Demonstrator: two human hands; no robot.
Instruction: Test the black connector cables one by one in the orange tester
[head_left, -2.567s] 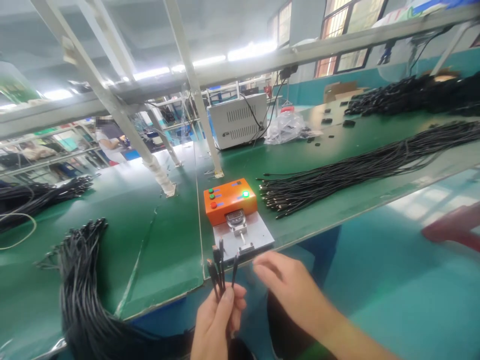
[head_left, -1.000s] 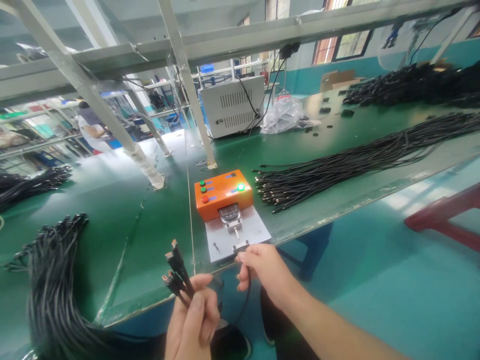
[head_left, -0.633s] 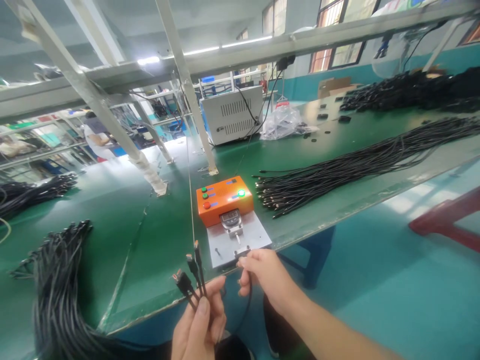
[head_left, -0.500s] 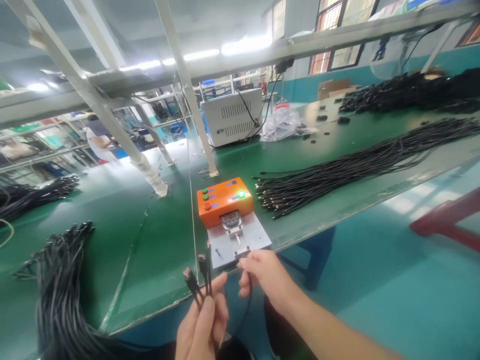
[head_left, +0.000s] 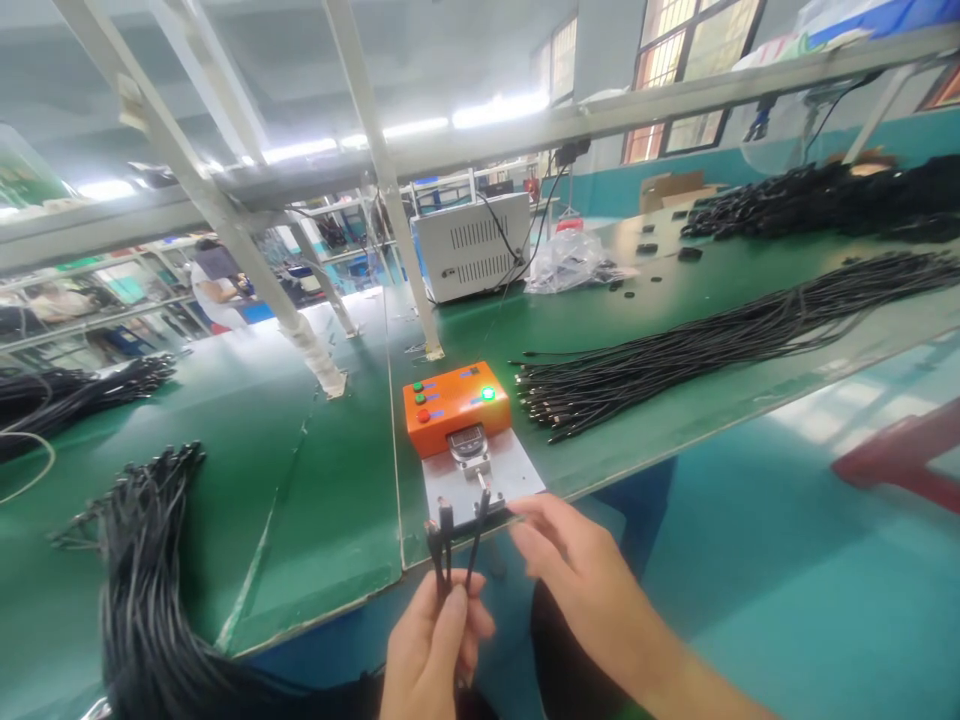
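Note:
My left hand [head_left: 442, 640] is closed around a few black cables [head_left: 448, 550], their plug ends standing up above my thumb. One plug leans right, in front of the tester's metal plate [head_left: 446, 485]. My right hand [head_left: 577, 565] is at the plate's right front corner, thumb and forefinger apart, with nothing visible between them. The orange tester box [head_left: 450, 412] sits at the bench edge with a glowing green button, a red button and smaller green ones. On its plate is a small gauge with a display [head_left: 469, 443]; the readout is too blurred to read.
Right of the box lies a long bundle of black cables [head_left: 720, 345]; another bundle [head_left: 150, 560] hangs over the left edge. Behind stand a grey metal case [head_left: 480, 245], a clear plastic bag [head_left: 570, 262] and white frame posts [head_left: 409, 220]. A person [head_left: 217, 285] is at the far left.
My right hand has let go of the cable at the plate and moved slightly right, its fingers parting. My left hand has shifted right, and a further plug now stands in its grasp.

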